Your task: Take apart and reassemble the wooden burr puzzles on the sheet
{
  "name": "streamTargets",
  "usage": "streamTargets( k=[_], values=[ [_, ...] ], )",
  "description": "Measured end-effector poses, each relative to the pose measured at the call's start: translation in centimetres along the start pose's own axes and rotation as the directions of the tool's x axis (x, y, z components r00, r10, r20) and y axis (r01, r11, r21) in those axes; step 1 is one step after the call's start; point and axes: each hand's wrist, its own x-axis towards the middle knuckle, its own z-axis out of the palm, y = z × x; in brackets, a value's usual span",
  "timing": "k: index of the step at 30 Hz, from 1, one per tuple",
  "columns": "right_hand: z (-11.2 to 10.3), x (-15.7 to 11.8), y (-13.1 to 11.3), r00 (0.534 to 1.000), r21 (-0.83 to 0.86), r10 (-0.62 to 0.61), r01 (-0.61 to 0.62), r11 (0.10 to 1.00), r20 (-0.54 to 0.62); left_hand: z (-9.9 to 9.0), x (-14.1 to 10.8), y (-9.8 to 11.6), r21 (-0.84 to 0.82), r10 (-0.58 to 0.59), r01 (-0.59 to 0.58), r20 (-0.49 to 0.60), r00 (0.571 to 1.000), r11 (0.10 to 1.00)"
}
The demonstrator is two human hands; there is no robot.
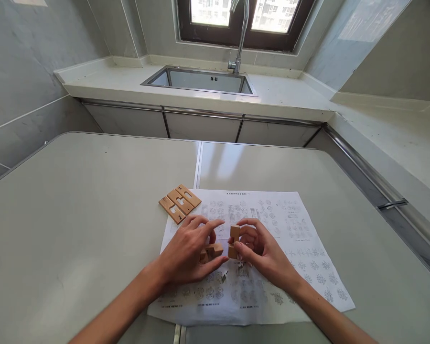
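My right hand (260,246) pinches a small notched wooden puzzle piece (232,252) upright between thumb and fingers. Facing it, my left hand (191,248) curls around more notched wooden puzzle pieces (214,249), the thumb below them and the index finger stretched out above. The palm partly covers these pieces, so their full shape and number are hidden. A narrow gap separates the pieces in the two hands. Both hands are over a large printed sheet (290,229) covered in small line diagrams.
Beyond my left hand, three flat wooden plates (179,203) with cut-outs and numbers lie side by side, partly on the sheet. The pale table (75,215) has a seam down its middle. Behind it are a counter with a sink (200,79), a faucet (241,38) and a window.
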Motion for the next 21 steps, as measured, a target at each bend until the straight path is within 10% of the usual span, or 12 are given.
streamTargets(
  k=[21],
  values=[
    [-0.1, 0.0, 0.5, 0.999, -0.178, -0.026, 0.020, 0.984, -0.036, -2.3, 0.5, 0.0, -0.357, -0.329, 0.232, -0.239, 0.914, 0.905]
  ],
)
